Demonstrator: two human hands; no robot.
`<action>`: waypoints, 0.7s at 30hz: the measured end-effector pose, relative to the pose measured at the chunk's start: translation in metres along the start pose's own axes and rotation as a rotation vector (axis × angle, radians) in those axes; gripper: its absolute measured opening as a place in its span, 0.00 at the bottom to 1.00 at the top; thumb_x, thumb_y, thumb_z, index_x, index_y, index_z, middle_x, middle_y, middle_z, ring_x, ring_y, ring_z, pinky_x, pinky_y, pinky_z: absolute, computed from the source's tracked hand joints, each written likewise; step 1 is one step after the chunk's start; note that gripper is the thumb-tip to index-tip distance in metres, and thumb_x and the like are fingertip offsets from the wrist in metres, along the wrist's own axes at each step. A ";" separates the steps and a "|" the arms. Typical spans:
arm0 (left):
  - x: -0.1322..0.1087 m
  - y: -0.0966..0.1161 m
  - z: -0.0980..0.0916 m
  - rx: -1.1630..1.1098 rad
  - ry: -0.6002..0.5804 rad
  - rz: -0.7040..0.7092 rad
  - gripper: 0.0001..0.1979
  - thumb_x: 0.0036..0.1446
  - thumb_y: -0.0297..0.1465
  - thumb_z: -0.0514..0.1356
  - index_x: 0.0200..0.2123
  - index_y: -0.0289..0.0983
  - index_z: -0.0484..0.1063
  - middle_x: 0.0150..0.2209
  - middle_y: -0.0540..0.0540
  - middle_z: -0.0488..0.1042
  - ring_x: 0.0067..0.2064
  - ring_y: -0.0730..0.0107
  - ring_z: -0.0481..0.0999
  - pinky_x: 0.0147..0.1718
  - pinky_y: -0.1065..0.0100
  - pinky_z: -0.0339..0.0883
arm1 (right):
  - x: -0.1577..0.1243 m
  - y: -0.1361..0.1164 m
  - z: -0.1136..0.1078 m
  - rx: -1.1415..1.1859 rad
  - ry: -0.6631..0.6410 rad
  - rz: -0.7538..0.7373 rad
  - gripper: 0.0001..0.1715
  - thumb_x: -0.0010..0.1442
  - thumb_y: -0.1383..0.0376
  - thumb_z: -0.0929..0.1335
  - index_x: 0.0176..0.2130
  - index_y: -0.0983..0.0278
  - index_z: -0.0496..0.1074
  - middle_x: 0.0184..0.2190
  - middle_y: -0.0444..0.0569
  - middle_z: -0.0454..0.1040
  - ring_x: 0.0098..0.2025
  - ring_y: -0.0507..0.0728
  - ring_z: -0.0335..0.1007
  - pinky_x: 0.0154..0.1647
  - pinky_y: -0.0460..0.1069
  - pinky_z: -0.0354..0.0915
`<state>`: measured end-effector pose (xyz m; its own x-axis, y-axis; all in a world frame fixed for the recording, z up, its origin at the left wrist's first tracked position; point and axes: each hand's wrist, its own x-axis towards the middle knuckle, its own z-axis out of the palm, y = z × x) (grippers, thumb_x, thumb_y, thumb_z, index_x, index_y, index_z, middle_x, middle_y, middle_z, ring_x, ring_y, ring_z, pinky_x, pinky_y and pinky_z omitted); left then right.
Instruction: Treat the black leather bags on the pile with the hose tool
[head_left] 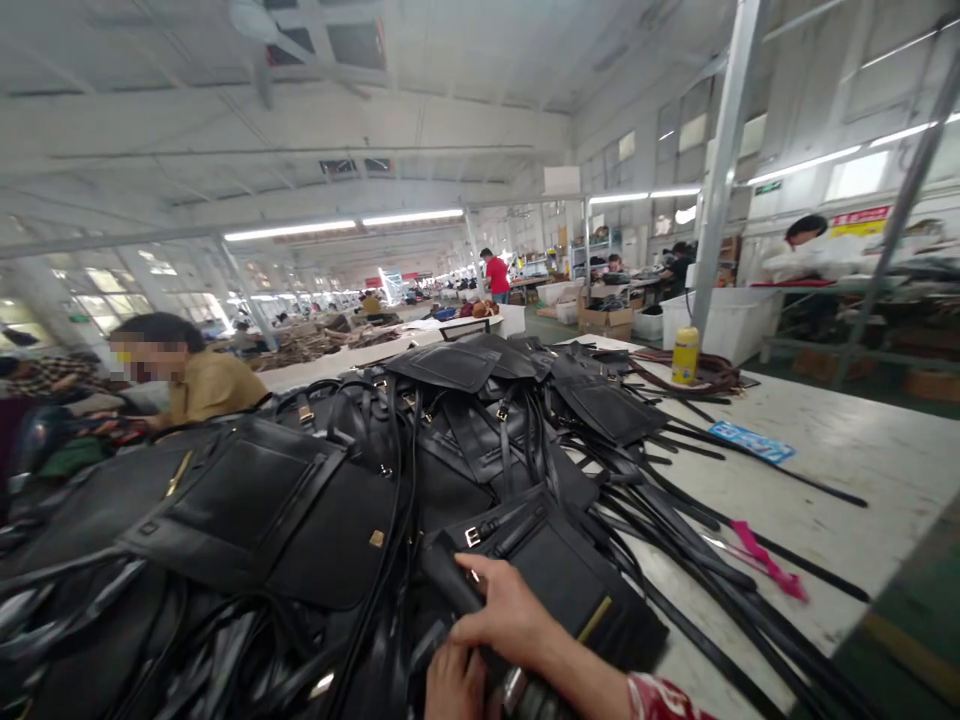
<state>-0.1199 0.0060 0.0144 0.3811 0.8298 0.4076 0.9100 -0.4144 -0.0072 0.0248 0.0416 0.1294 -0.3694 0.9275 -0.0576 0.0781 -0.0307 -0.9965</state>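
Note:
My right hand (514,610) reaches in from the lower right, red patterned sleeve at the wrist. Its thumb and forefinger close on part of a black leather bag (562,560) with a silver buckle (472,537) and a gold zip (595,619). Just below, at the bottom edge, my left hand (454,685) is curled against the same bag; its fingertips are partly hidden. Around both hands lies a heap of black bags (315,520) with loose straps. A shiny metal piece (514,685) shows beneath my right hand.
Long black straps (697,560) trail over the white table (862,430). On it lie a pink ribbon (769,560), a blue-and-white packet (750,440), a yellow bottle (684,356) and brown straps (720,372). A person in tan (214,380) sits left. A metal post (724,170) rises behind.

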 end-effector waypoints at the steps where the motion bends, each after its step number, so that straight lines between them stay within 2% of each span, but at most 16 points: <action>1: 0.006 -0.003 -0.004 0.006 0.016 -0.024 0.18 0.45 0.29 0.54 0.43 0.39 0.68 0.44 0.41 0.71 0.45 0.59 0.69 0.42 0.60 0.65 | -0.005 -0.002 -0.010 0.037 0.006 0.002 0.43 0.34 0.71 0.70 0.52 0.63 0.61 0.33 0.43 0.73 0.29 0.55 0.69 0.26 0.45 0.66; 3: 0.023 -0.008 -0.013 0.034 0.005 -0.148 0.20 0.48 0.28 0.51 0.47 0.38 0.64 0.49 0.40 0.66 0.50 0.59 0.65 0.47 0.57 0.60 | -0.017 -0.001 -0.034 0.101 0.022 0.014 0.43 0.37 0.71 0.68 0.54 0.63 0.56 0.30 0.42 0.72 0.19 0.50 0.66 0.16 0.43 0.62; 5: 0.044 -0.012 -0.021 0.051 -0.074 -0.282 0.21 0.50 0.28 0.48 0.49 0.35 0.62 0.51 0.38 0.64 0.52 0.58 0.62 0.49 0.54 0.56 | -0.028 0.005 -0.060 0.137 0.062 0.036 0.43 0.38 0.71 0.66 0.54 0.63 0.54 0.27 0.41 0.71 0.14 0.48 0.62 0.11 0.42 0.59; 8: 0.074 -0.015 -0.027 0.045 -0.206 -0.351 0.22 0.50 0.29 0.48 0.50 0.32 0.61 0.50 0.37 0.63 0.51 0.57 0.62 0.49 0.54 0.52 | -0.036 0.023 -0.099 0.151 0.143 0.073 0.42 0.39 0.69 0.65 0.54 0.66 0.51 0.24 0.41 0.69 0.12 0.49 0.61 0.09 0.42 0.59; 12: 0.099 -0.016 -0.026 0.068 -0.289 -0.424 0.21 0.49 0.35 0.50 0.47 0.38 0.63 0.46 0.41 0.64 0.48 0.58 0.62 0.47 0.55 0.51 | -0.024 0.043 -0.139 0.146 0.210 0.123 0.42 0.41 0.67 0.64 0.55 0.69 0.49 0.19 0.42 0.68 0.12 0.53 0.64 0.07 0.43 0.58; 16: 0.102 -0.021 -0.026 0.026 -0.328 -0.438 0.18 0.44 0.39 0.55 0.41 0.44 0.67 0.42 0.45 0.63 0.47 0.60 0.62 0.44 0.60 0.52 | 0.002 0.048 -0.158 0.143 0.166 0.188 0.42 0.40 0.68 0.65 0.55 0.69 0.51 0.14 0.42 0.68 0.12 0.57 0.66 0.06 0.42 0.56; 21: 0.097 -0.023 -0.029 -0.060 -0.306 -0.424 0.20 0.41 0.37 0.57 0.42 0.45 0.66 0.43 0.46 0.62 0.47 0.62 0.61 0.45 0.61 0.51 | 0.039 0.042 -0.152 0.135 0.173 0.206 0.41 0.41 0.69 0.66 0.55 0.67 0.52 0.14 0.42 0.68 0.11 0.55 0.65 0.07 0.41 0.57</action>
<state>-0.1084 0.0857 0.0803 0.0197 0.9968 0.0774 0.9872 -0.0317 0.1566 0.1546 0.1335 0.0946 -0.1945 0.9460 -0.2595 0.0070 -0.2632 -0.9647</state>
